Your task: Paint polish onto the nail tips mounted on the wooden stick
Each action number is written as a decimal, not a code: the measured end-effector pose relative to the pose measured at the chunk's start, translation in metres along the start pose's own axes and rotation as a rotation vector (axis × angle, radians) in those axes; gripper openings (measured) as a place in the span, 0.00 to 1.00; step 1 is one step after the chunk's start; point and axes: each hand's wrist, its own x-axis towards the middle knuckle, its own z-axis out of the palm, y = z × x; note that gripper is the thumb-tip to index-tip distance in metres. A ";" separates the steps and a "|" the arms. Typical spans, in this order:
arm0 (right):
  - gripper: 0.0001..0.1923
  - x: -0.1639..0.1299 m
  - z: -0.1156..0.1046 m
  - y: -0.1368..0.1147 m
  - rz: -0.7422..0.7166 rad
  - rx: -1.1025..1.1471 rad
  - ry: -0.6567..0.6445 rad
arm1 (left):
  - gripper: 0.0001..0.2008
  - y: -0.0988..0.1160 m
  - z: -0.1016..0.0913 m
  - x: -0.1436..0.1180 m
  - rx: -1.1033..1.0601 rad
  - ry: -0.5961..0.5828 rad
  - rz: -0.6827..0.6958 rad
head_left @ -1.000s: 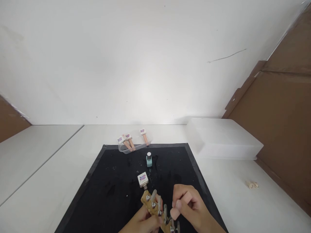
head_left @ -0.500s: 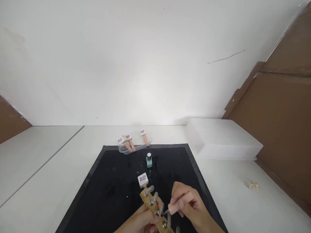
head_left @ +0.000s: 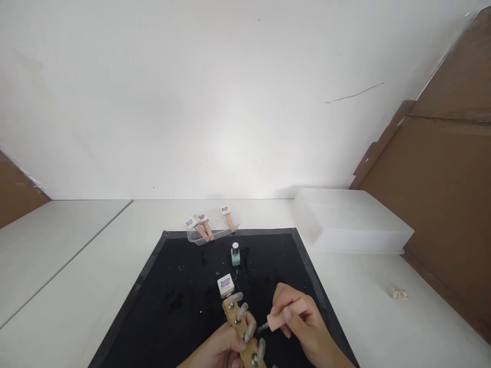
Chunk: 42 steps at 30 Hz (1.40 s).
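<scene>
Both my hands work low over the black mat (head_left: 184, 301).

My left hand (head_left: 218, 352) grips the wooden nail holder (head_left: 240, 327); my right hand (head_left: 301, 327) pinches a pink brush cap (head_left: 286, 316), its brush beside a nail tip (head_left: 249, 331).

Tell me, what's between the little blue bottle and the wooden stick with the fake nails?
In the head view, a small white cube sits on the black mat, between the bottle and the wooden stick.
</scene>
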 end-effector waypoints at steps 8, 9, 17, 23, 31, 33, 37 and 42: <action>0.16 0.002 0.000 -0.003 0.029 -0.116 0.034 | 0.09 -0.004 -0.007 0.002 0.020 0.012 -0.013; 0.16 0.002 0.000 -0.002 0.032 -0.101 0.053 | 0.08 -0.003 -0.007 0.002 0.020 0.010 -0.018; 0.18 -0.001 0.001 0.000 -0.013 -0.013 -0.061 | 0.10 0.009 0.003 -0.002 0.067 -0.065 -0.065; 0.19 0.002 -0.001 0.004 0.042 -0.139 0.122 | 0.15 0.006 0.000 0.001 0.092 -0.069 -0.050; 0.20 0.005 -0.004 0.015 0.130 0.062 0.331 | 0.26 -0.007 -0.009 0.016 0.135 0.065 0.032; 0.20 0.004 -0.003 0.015 0.128 0.073 0.336 | 0.29 -0.013 -0.011 0.022 0.183 0.143 0.081; 0.20 0.002 -0.002 0.016 0.083 0.008 0.284 | 0.34 -0.017 -0.009 0.023 0.288 0.232 0.139; 0.20 -0.001 -0.003 0.012 0.063 -0.006 0.155 | 0.33 -0.013 -0.001 0.013 0.360 0.281 0.147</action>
